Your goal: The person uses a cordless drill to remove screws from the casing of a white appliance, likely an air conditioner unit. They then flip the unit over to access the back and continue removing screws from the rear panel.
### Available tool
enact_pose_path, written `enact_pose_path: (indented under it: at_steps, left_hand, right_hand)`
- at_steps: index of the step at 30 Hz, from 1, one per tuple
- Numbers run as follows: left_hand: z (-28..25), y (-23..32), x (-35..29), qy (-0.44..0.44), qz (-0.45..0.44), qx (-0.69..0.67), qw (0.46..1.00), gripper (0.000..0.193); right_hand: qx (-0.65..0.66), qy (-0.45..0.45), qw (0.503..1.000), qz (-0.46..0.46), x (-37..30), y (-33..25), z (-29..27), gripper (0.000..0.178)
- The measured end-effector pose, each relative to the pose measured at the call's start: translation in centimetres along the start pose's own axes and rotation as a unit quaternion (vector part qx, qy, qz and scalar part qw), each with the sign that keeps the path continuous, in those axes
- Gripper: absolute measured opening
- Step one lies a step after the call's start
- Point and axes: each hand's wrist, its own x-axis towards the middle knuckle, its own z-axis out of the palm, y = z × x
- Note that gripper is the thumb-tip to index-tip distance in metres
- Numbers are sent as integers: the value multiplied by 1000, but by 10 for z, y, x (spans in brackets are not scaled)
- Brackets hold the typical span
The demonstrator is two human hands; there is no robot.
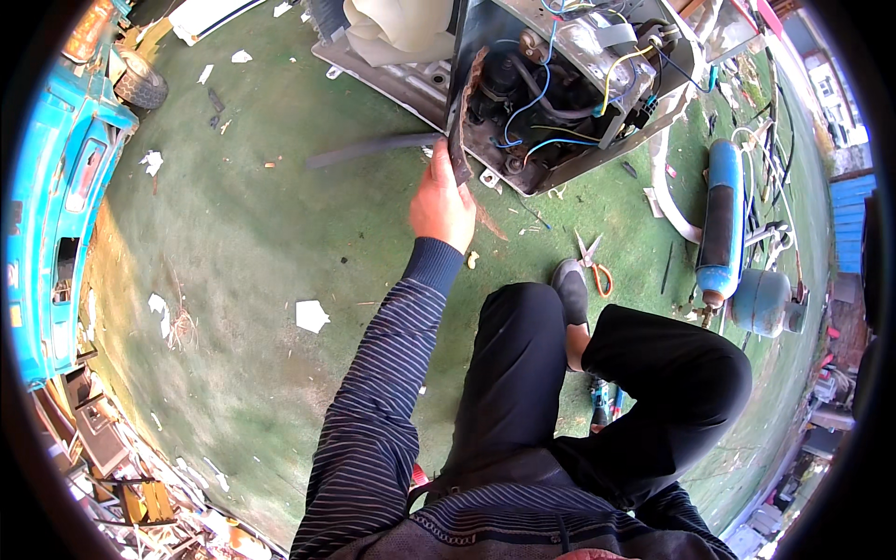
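My left hand (442,203) is closed at the lower front edge of an opened air conditioner outdoor unit (551,103). Its fingers grip a dark, ragged-edged foam-like strip (459,149) running up the unit's divider panel. From beside the thumb a flat grey strip (373,149) juts out to the left, partly smeared; whether it is the same piece, I cannot tell. Inside the unit, blue and yellow wires (551,79) hang over pipes and a black compressor (495,84). A pale fan (397,23) fills the left compartment. My right hand is out of sight.
Orange-handled scissors (597,268) lie open by my shoe (570,289). Further right are a blue gas cylinder (721,215) and a smaller grey-blue tank (763,301) with hoses. Scraps litter the green floor (233,373). A turquoise vehicle body part (70,187) stands left.
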Motion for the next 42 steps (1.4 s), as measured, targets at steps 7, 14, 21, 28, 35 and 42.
enact_pose_path:
  at_steps: [7,14,21,28,35,42]
  left_hand:
    - [48,-1,62,30,73,-19,997,53]
    - [100,7,94,126,5,-127,984,28]
    - [151,-26,115,78,44,-123,988,61]
    - [148,-33,95,-68,-71,-48,994,48]
    - [164,-37,116,-18,-40,-70,997,33]
    - [190,-103,102,-138,-126,-229,955,31]
  right_hand:
    - [115,84,987,69,-33,7,7,32]
    - [148,120,979,78,-33,2,11,37]
    - [166,152,973,49,-25,-23,-2,41]
    - [232,248,938,74,-142,-40,211,41]
    - [692,270,610,275,-205,-87,234,44]
    - [866,183,406,229,-195,-87,157,42]
